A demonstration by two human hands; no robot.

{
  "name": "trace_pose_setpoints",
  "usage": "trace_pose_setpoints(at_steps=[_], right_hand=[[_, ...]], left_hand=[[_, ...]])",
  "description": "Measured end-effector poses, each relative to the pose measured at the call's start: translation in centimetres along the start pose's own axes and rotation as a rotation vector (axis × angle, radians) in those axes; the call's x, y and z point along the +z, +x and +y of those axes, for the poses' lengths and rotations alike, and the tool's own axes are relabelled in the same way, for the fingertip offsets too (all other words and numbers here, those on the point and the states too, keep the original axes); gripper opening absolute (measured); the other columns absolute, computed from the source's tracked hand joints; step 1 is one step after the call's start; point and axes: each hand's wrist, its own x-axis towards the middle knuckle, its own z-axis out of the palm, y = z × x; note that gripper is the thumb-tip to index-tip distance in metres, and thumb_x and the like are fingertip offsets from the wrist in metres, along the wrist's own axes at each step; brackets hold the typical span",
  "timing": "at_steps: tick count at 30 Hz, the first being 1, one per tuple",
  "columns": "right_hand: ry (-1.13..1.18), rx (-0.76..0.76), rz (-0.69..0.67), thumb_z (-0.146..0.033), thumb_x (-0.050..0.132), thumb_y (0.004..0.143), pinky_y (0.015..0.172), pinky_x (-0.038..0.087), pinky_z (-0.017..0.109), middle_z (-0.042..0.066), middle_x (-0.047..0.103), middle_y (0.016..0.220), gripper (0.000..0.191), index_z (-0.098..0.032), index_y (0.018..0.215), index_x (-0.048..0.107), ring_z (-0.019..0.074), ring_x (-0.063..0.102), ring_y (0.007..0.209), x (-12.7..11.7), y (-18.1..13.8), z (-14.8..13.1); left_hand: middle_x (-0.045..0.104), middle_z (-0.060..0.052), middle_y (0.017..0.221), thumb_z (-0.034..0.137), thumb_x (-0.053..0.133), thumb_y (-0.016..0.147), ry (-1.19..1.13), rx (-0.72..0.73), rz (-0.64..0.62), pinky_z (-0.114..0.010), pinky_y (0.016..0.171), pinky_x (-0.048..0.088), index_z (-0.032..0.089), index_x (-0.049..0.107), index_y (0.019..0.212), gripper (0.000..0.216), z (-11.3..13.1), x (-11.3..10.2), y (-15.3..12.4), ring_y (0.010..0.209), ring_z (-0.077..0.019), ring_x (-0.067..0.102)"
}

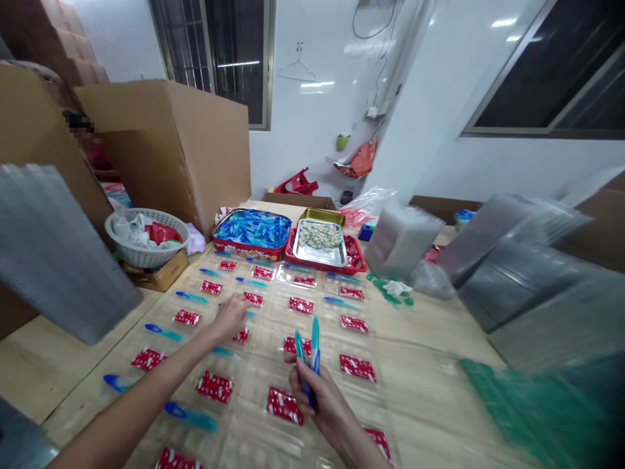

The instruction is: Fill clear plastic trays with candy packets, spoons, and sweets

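My right hand (312, 384) is closed around a few slim blue-and-teal pen-like sticks (315, 339), their teal ends pointing up. My left hand (232, 319) reaches over the clear plastic trays with its fingers stretched down beside a red dotted packet (252, 299). Under those fingers lies another blue-and-teal stick (250, 314), partly hidden; whether they touch it is unclear. Rows of the clear trays (249, 417) cover the table, with red packets such as this one (359, 368) in them. Many compartments also hold a stick, like this one (163, 332).
Behind the trays stand a tin of blue sticks (251, 251) and a metal tray of small pale-green pieces (319, 242). A basket (146, 254) and cardboard boxes (209, 150) are at left. Stacked clear plastic trays (405, 241) and green material (532, 410) lie right. Another person is partly visible far left.
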Motion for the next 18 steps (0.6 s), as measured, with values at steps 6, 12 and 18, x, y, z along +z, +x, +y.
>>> trace_pose_setpoints(at_steps=[6, 12, 18], right_hand=[[0.025, -0.007, 0.027, -0.034, 0.080, 0.055, 0.036, 0.022, 0.015, -0.005, 0.054, 0.054, 0.036, -0.015, 0.079, 0.062, 0.0045, 0.040, 0.042, 0.1, 0.7, 0.8], [0.034, -0.067, 0.099, -0.043, 0.082, 0.053, 0.043, 0.041, 0.020, 0.002, 0.064, 0.068, 0.042, -0.015, 0.079, 0.065, 0.0130, 0.057, 0.056, -0.8, 0.6, 2.1], [-0.167, -0.195, 0.148, -0.055, 0.078, 0.060, 0.054, 0.045, 0.023, 0.004, 0.066, 0.075, 0.049, -0.015, 0.085, 0.067, 0.0152, 0.061, 0.067, -3.3, -0.3, 0.8]], left_hand=[[0.065, -0.003, 0.064, 0.033, 0.055, 0.075, -0.629, -0.068, -0.142, -0.024, 0.056, 0.044, 0.012, 0.068, 0.071, 0.026, 7.5, 4.5, -3.7, 0.060, -0.0145, 0.057], [0.057, -0.001, 0.053, 0.039, 0.060, 0.065, -1.063, -0.274, -0.165, -0.023, 0.046, 0.036, 0.012, 0.062, 0.064, 0.027, 9.8, 6.6, -4.1, 0.047, -0.0115, 0.048], [0.060, -0.003, 0.065, 0.024, 0.049, 0.076, -0.357, 0.017, 0.055, -0.027, 0.063, 0.044, 0.013, 0.062, 0.072, 0.017, 8.4, 3.4, 4.3, 0.066, -0.0163, 0.056]])
